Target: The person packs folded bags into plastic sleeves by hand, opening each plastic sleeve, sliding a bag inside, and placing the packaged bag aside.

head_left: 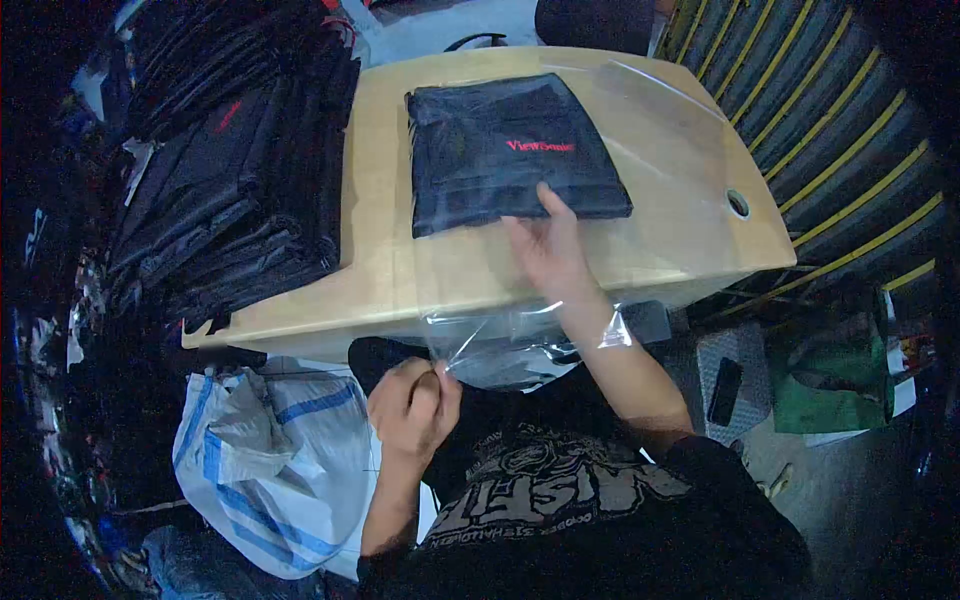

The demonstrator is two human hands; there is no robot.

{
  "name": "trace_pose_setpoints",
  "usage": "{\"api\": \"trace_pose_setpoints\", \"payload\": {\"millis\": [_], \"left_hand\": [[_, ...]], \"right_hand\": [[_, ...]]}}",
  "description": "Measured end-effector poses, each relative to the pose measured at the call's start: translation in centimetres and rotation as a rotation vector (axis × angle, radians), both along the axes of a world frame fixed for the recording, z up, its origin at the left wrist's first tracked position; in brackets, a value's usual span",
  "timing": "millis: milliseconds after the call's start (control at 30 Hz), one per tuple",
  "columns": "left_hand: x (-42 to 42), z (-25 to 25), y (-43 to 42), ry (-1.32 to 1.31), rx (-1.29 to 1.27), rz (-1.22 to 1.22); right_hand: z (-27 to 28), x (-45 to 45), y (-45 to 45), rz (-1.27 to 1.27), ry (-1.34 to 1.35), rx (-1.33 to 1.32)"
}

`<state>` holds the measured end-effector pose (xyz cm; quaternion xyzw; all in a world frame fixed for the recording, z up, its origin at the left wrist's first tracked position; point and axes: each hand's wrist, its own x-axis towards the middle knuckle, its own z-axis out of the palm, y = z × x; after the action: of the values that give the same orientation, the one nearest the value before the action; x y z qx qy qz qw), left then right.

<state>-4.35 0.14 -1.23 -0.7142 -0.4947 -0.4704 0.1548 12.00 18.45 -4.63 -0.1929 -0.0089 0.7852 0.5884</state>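
A folded black bag [500, 165] with red "ViewSonic" lettering lies on the wooden table [390, 270], with clear plastic film around it. My right hand [550, 240] is at the bag's near edge, inside or under the clear film, thumb and fingers apart around that edge; it grips the bag there. Low at the table's front, my left hand [415, 405] pinches a corner of the clear plastic [500, 345], which stretches from it toward my right forearm. More clear film [670, 120] spreads over the table's right part.
Stacked black bags [220, 180] rise at the left. Below them sits a white sack with blue stripes [280, 460]. A round hole [738, 203] is near the table's right end. A green bag [830, 375] and a grey box [733, 375] with a dark object stand at the lower right.
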Motion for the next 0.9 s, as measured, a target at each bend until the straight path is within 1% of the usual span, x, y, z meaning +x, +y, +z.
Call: {"api": "trace_pose_setpoints", "payload": {"millis": [67, 100, 200, 233, 267, 333, 367, 467, 500, 567, 633, 733, 767, 867, 900], "left_hand": [[0.3, -0.3, 0.0, -0.002, 0.077, -0.047], [0.2, -0.4, 0.5, 0.017, 0.142, -0.026], [-0.1, 0.4, 1.8, -0.009, 0.211, 0.053], [0.1, 0.8, 1.8, -0.038, 0.194, 0.047], [0.2, 0.7, 1.9, -0.060, 0.166, 0.028], [0.3, -0.2, 1.5, -0.100, 0.103, -0.009], [0.5, -1.0, 1.1, -0.219, 0.032, -0.047], [0.2, -1.8, 0.5, -0.341, -0.178, -0.007], [-0.2, -2.1, 0.6, -0.412, -0.253, -0.004], [-0.5, -2.0, 1.0, -0.310, -0.197, 0.103], [-0.7, -1.6, 1.7, -0.194, -0.104, 0.184], [-0.2, -0.8, 1.8, -0.183, -0.037, 0.213], [0.0, -0.9, 2.1, -0.152, 0.057, 0.203], [-0.1, -1.3, 1.6, -0.116, -0.004, 0.130], [0.1, -1.3, 1.7, -0.099, -0.003, 0.140]], "right_hand": [[0.1, -1.0, 0.4, 0.001, 0.094, -0.017], [0.1, -1.5, 0.4, -0.011, 0.098, 0.005], [-0.1, -3.1, 0.0, -0.052, 0.127, 0.066], [-0.6, -3.0, 0.8, -0.006, 0.273, 0.054], [-0.8, -3.0, 1.1, -0.035, 0.230, 0.064], [0.6, -3.0, 0.9, -0.094, 0.144, 0.079], [1.1, -3.0, 0.9, -0.108, 0.150, 0.065], [2.1, -3.1, 1.4, -0.152, 0.168, 0.022], [1.7, -2.7, 1.5, -0.066, 0.250, -0.014], [0.5, -3.1, 1.5, -0.099, -0.017, 0.125], [0.5, -2.9, 1.9, -0.011, 0.105, 0.078], [2.5, -3.1, 1.2, -0.084, 0.026, -0.022], [0.8, -3.2, 2.3, -0.107, 0.198, 0.036], [0.4, -3.4, 2.9, -0.177, 0.225, 0.066], [0.9, -3.6, 2.5, -0.198, 0.158, 0.042]]}}
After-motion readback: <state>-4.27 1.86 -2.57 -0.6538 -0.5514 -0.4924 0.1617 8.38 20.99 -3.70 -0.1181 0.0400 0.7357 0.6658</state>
